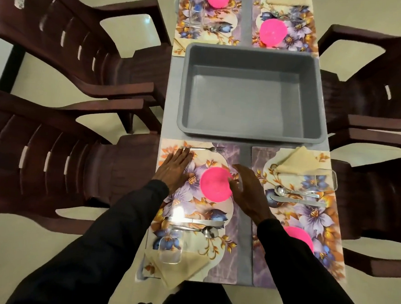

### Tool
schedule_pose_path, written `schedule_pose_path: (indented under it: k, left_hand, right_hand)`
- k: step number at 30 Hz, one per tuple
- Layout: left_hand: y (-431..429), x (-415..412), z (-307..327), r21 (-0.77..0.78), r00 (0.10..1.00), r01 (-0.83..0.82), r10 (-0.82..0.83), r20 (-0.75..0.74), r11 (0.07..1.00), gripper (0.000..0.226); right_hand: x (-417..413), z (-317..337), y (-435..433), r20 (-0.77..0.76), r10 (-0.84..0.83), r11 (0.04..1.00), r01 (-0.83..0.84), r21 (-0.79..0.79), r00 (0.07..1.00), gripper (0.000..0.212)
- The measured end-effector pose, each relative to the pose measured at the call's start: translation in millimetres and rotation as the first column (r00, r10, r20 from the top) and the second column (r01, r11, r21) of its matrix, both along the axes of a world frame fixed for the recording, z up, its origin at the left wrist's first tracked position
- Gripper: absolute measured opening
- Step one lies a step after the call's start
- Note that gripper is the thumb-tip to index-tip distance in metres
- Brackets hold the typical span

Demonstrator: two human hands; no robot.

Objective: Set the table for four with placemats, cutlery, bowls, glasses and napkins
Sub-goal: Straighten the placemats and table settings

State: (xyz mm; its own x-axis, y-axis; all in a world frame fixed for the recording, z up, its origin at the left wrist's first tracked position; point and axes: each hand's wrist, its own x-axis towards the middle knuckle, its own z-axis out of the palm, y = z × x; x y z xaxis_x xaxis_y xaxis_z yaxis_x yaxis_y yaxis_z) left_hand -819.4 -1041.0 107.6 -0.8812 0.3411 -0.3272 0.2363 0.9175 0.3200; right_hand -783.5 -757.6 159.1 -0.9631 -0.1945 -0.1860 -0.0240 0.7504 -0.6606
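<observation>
Dark sleeves [117, 241] reach over the near-left placemat [222, 260]: left hand [173, 169] flat on it, fingers straight, gripping nothing; right hand [246, 193] released, fingers loosely spread, just beside the pink bowl [215, 185] at its right rim.

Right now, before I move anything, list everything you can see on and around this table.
placemats: four, floral purple and cream, one at each table corner
bowls: four, pink, one on each placemat
tub: one, grey, table centre
napkins: three plainly seen, cream, on placemats
glasses: three seen, clear, on placemats
cutlery: fork, knives, spoons, silver, on placemats
chairs: four, dark brown, two each side
left hand: one, black sleeve, flat on near-left placemat
right hand: one, black sleeve, beside near-left bowl
</observation>
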Motion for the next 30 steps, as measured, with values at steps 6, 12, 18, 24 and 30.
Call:
schedule_pose_path:
  k: [6,12,18,24,30]
  left_hand:
    - [4,-8,0,0.030,1.000,-0.006,0.006,-0.011,1.000,0.073]
    - [1,-7,2,0.056,0.999,-0.015,0.017,-0.034,0.998,0.070]
    - [-17,19,10,0.070,0.993,-0.094,0.098,-0.061,0.993,0.071]
    - [-30,58,13,0.107,0.984,-0.136,0.147,-0.100,0.985,0.066]
    - [-40,91,13,0.141,0.987,-0.126,0.138,-0.079,0.982,0.065]
  right_hand:
    - [13,3,-6,-0.010,0.051,0.997,-0.051,-0.060,0.999,0.064]
    - [16,-18,-19,0.002,0.229,0.971,-0.229,0.068,0.973,0.120]
    - [14,-25,-34,-0.012,0.188,0.978,-0.186,0.095,0.982,0.121]
    - [0,-25,-42,-0.027,0.149,0.985,-0.146,0.093,0.988,0.119]
    - [-3,-24,-44,-0.040,0.151,0.984,-0.146,0.100,0.988,0.121]
